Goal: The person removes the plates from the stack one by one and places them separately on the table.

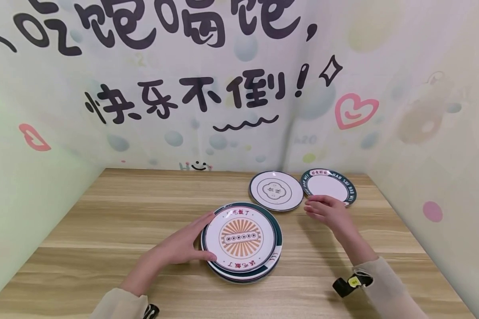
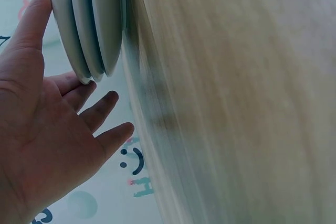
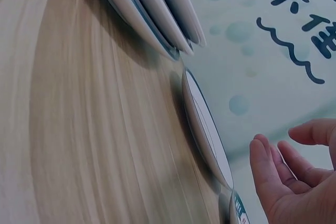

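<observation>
A stack of three plates (image 1: 240, 241) sits on the wooden table, the top one white with an orange sunburst and red characters. Dark green rims show from the plates beneath it. My left hand (image 1: 179, 243) touches the stack's left side with spread fingers, its thumb along the near rim; the left wrist view shows the hand (image 2: 52, 124) against the plate edges. Loosely bent and holding nothing, my right hand (image 1: 331, 215) hovers in front of a green-rimmed plate (image 1: 329, 184), hiding part of its near rim. Left of that is a white plate (image 1: 276, 190) with a thin dark rim.
The wood-grain table (image 1: 135, 208) meets a printed back wall (image 1: 207, 146) with large black characters. Side walls stand left and right, the right one (image 1: 435, 177) close to the green-rimmed plate. The two single plates lie side by side at the back right.
</observation>
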`<state>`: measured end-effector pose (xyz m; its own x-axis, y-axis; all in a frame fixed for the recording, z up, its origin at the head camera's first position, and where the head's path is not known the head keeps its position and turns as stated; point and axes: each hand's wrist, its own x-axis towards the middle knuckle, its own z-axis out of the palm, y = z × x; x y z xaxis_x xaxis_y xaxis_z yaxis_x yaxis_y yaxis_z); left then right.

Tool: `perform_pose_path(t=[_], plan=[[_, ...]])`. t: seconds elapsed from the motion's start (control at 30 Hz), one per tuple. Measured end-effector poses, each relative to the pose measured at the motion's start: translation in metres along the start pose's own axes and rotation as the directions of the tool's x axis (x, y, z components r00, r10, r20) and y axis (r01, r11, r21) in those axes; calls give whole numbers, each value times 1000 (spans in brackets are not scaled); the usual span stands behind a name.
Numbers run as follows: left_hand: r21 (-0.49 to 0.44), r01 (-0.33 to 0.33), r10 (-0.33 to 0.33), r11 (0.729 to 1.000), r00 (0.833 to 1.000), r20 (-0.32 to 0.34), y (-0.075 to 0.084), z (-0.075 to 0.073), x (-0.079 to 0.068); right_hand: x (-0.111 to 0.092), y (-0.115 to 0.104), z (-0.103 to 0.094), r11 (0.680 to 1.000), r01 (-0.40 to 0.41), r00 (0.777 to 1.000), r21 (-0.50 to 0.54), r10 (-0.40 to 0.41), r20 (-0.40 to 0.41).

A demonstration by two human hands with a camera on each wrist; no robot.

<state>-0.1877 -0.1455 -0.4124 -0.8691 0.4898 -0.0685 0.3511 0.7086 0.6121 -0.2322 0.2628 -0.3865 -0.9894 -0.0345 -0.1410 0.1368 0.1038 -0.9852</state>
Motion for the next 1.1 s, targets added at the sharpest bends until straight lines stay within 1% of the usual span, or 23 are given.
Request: perform_pose_path(t=[0.23,0.4,0.73,0.83,0.93,1.1], plan=[[0,-7,7,1000,1000,-2,-1,0,1,-3,-1,15,999,40,997,7,-40,63],[-3,-6,6,1000,1000,-2,0,0,1,-3,-1,25,999,51,994,-3,-51,95],[8,-4,4,1000,1000,-4,0,0,1,-3,4,38,998,55,992,3,-55,110],[24,2,-1,1000,1000,-5,1,-1,1,-5,5,42,999,45,993,-22,-42,113],[35,9,-9,999,1000,-8,2,0,1,-6,4,46,996,48,991,-73,-38,126],[47,29,-29,998,999,-13,4,1,2,-7,3,52,987,71,982,-142,-45,181]])
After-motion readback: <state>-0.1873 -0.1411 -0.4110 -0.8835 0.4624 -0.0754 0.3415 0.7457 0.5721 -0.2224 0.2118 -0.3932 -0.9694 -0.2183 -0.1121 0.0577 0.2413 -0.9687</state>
